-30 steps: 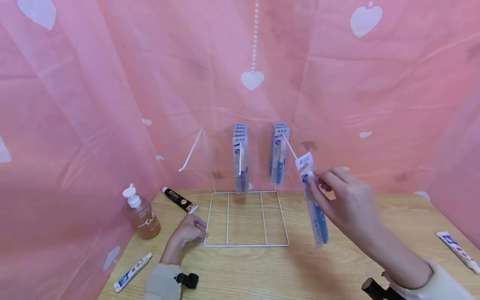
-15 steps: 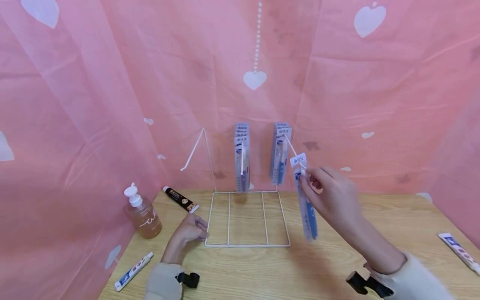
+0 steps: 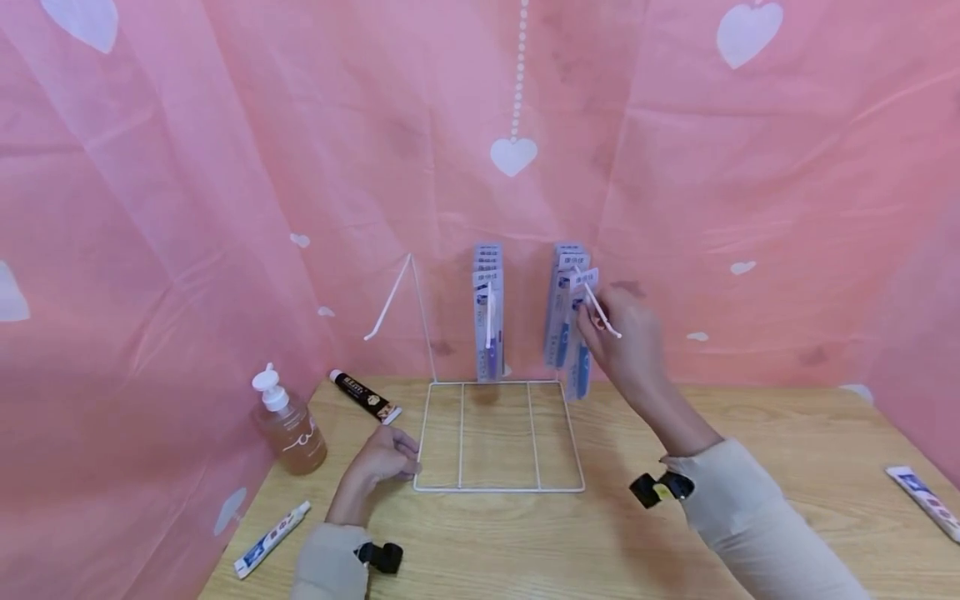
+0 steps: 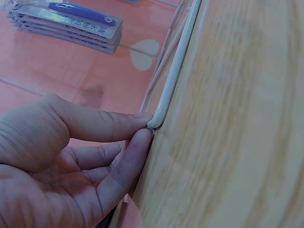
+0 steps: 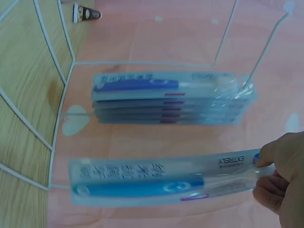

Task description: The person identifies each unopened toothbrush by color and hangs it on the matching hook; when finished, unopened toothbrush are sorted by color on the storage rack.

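My right hand (image 3: 626,337) pinches a packaged blue toothbrush (image 3: 579,367) near its top. The package hangs on the right prong of the white wire rack (image 3: 498,490), in front of other blue toothbrush packs (image 3: 557,333). In the right wrist view the held toothbrush pack (image 5: 142,183) lies across the lower part, fingers at its head end. My left hand (image 3: 384,457) holds the rack's front left base corner; in the left wrist view thumb and forefinger pinch that white wire (image 4: 166,97). Several purple toothbrush packs (image 3: 488,333) hang on the middle prong.
The left prong (image 3: 387,297) bears no packs. On the wooden table (image 3: 495,546) are a pump bottle (image 3: 295,433), a black tube (image 3: 365,397), a white toothpaste tube (image 3: 272,540) at left and another toothpaste tube (image 3: 924,502) at right. A pink curtain hangs behind.
My right hand has carried the blue toothbrush pack left and back, from the prong's tip further along it toward the other packs. The left hand has stayed on the rack corner.
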A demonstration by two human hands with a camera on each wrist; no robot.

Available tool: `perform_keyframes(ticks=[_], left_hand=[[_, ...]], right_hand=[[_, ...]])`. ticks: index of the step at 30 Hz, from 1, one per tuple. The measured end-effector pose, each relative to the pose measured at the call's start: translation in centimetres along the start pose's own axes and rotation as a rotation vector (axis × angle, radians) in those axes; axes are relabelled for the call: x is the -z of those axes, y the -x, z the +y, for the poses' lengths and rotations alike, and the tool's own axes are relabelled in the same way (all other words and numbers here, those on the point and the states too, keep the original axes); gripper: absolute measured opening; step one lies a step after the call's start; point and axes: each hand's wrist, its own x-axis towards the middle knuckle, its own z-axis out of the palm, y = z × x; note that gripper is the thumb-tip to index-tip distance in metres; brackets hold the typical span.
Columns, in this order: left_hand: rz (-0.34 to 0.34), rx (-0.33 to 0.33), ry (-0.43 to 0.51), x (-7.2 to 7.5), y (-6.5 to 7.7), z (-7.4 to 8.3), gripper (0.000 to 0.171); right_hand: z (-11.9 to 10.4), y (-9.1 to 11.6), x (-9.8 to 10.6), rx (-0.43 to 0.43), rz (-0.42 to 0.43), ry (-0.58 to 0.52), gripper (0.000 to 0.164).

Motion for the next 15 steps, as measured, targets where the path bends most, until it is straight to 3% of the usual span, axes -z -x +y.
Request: perform_keyframes(ticks=[4, 11, 15], left_hand=[[-0.001, 0.001, 0.002, -0.1, -0.1, 0.1, 0.027], [0.009, 0.006, 0.008, -0.1, -0.1, 0.2, 0.026], [0.007, 0.009, 0.009, -0.3, -0.2, 0.2, 0.026]], right_hand=[[0.5, -0.7, -1.4, -0.049, 0.045, -0.017, 0.016], [0.8, -2.0, -2.8, -0.200, 0.044, -0.014, 0.013], [1.0, -2.0, -3.2, -0.220, 0.063, -0.012, 0.011]])
